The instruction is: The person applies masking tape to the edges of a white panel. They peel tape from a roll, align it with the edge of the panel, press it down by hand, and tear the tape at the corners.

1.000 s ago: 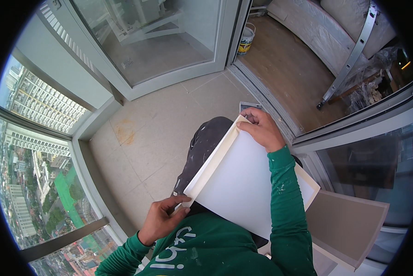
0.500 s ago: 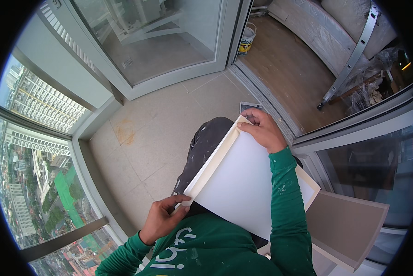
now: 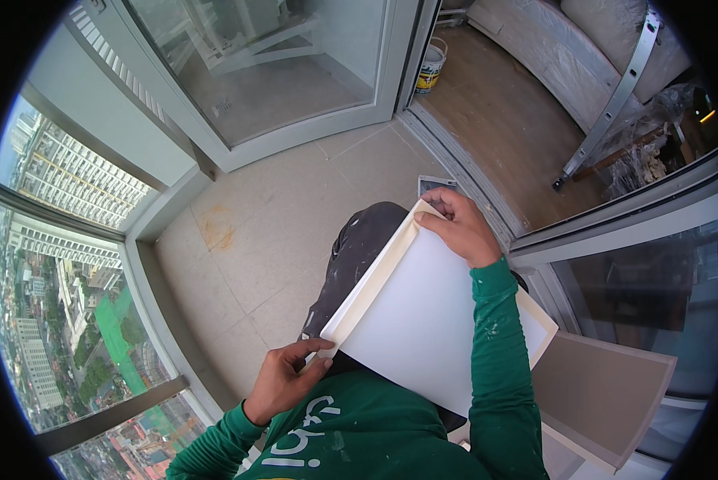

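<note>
almost nothing has changed over the last second: the white panel (image 3: 423, 320) lies across the person's lap just as before, tilted with its far corner at about 12 o'clock and its near corner at about 8 o'clock. the right hand (image 3: 459, 228) keeps its place at the far corner, fingers curled over the cream edge strip and gripping it. the left hand (image 3: 283, 380) stays at the near corner, fingers narrow, thumb and forefinger pinched at the end of that strip; whether they hold a small tool or only the strip is too small to tell. judging by this stillness, the work along the edge is a slow, careful step, not a move of the panel. beyond the panel, at 12 o'clock, a small flat device (image 3: 433, 185) lies on the tiled floor (image 3: 271, 240). a paint bucket (image 3: 429, 68) stands further off by the sliding door track. a grey board (image 3: 607, 392) leans at 4 o'clock.
</note>
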Tool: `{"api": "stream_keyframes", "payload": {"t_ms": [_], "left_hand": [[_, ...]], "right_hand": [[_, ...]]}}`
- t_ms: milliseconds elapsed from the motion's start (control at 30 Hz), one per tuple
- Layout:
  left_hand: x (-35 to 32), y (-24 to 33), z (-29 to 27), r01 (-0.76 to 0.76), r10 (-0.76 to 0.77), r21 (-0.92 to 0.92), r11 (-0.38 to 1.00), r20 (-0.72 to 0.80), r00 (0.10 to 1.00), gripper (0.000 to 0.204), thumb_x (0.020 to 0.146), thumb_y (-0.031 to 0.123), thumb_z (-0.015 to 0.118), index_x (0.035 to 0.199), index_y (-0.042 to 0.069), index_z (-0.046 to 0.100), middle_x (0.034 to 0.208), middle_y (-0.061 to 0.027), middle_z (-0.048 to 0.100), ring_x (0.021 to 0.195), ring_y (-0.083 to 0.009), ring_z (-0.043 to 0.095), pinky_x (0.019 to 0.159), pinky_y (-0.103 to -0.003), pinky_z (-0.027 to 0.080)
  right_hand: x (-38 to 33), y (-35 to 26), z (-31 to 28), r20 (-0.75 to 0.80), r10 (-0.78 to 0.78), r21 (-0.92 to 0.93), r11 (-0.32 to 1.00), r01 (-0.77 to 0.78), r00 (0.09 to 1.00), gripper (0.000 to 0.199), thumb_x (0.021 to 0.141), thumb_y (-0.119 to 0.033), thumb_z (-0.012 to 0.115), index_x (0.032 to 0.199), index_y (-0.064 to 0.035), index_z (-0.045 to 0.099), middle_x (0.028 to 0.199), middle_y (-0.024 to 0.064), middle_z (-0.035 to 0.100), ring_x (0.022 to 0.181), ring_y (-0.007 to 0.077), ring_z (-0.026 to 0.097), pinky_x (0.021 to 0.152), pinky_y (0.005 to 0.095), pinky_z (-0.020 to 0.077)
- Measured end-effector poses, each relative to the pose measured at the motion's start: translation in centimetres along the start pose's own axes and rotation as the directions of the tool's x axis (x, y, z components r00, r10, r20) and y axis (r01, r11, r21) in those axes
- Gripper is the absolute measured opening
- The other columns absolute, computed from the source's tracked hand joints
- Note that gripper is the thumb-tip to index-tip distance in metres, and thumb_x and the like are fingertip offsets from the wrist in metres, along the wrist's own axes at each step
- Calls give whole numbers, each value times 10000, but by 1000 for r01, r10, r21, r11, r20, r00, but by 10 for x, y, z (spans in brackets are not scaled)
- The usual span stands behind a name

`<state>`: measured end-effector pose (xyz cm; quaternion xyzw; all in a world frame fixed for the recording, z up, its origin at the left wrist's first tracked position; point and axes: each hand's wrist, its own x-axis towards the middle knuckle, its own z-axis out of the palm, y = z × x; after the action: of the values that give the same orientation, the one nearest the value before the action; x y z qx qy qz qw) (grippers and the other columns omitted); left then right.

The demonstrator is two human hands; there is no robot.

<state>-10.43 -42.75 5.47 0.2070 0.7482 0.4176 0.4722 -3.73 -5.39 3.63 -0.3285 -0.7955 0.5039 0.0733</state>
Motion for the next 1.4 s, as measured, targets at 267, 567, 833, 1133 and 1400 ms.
{"api": "stream_keyframes", "payload": {"t_ms": [267,567,833,1133,1400], "left_hand": [[1,-1,0,-5,5,-10,1000,5,1000,288,971,46,728,1252,-17,744,1161,-123,766,1055,-154,700,1028,-342,563],[2,-1,0,-1,2,-18,1000,11,1000,283,973,46,729,1248,-18,743,1162,-122,763,1047,-155,700,1017,-342,568],[4,-14,4,-126,123,-60,990,-43,991,284,948,80,751,1230,44,760,860,-1,703,594,-34,400,536,-250,351],[5,-14,3,-135,134,-46,990,-27,991,279,954,83,751,1229,43,761,882,-10,714,605,-39,430,547,-248,375],[5,-3,-1,-42,43,-36,998,16,999,274,973,58,731,1238,-9,740,1176,-112,760,1079,-165,697,1041,-353,562]], "right_hand": [[-4,-8,-2,27,34,-15,999,-34,999,413,944,-233,786,1278,-6,698,1081,127,734,971,192,684,869,321,548],[-2,-1,-1,21,20,-17,1000,-19,1000,378,956,-204,775,1255,13,697,1050,106,749,939,161,679,853,300,545],[1,15,4,-49,-83,29,996,84,995,382,907,-268,809,1187,-21,729,971,127,759,849,212,714,775,344,569],[-3,16,5,-83,-100,-16,995,99,992,373,910,-266,807,1182,-23,727,967,133,756,865,228,716,795,353,570],[-4,9,1,-59,-81,10,997,82,995,367,911,-241,808,1182,-6,728,991,133,764,886,221,721,808,340,571]]}}
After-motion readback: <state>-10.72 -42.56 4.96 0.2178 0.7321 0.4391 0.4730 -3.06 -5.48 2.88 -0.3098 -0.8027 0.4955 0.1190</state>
